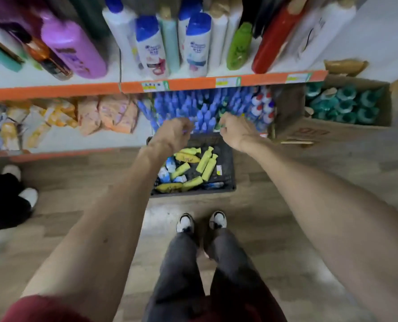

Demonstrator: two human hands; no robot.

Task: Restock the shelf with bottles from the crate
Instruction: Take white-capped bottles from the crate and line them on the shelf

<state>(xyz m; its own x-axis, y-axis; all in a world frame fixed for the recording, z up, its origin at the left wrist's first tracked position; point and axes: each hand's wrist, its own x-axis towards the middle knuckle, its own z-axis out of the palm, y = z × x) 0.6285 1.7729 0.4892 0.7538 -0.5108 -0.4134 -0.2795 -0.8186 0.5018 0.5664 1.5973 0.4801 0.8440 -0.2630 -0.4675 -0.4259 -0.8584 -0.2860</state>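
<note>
A person stands over a black plastic slatted crate on the wood-look floor, just in front of the white lower shelf with an orange edge strip, both arms stretched toward its packed rows of small blue capped bottles. The left hand and right hand are seen from the back, fingers curled at the front row. Whether either hand grips a bottle cannot be told, since blur and the knuckles hide it. The stock to be shelved lies jumbled on its side in the crate: slim yellow-green plastic bottles and a few blue-and-white ones. They look light and fairly stiff, probably smooth enough to slip, so a grasp round the middle of the body seems safest, with each bottle turned upright before it is set down. To the right, an open brown cardboard box holds upright bottles with teal caps. Orange soft pouches fill the shelf's left half.
</note>
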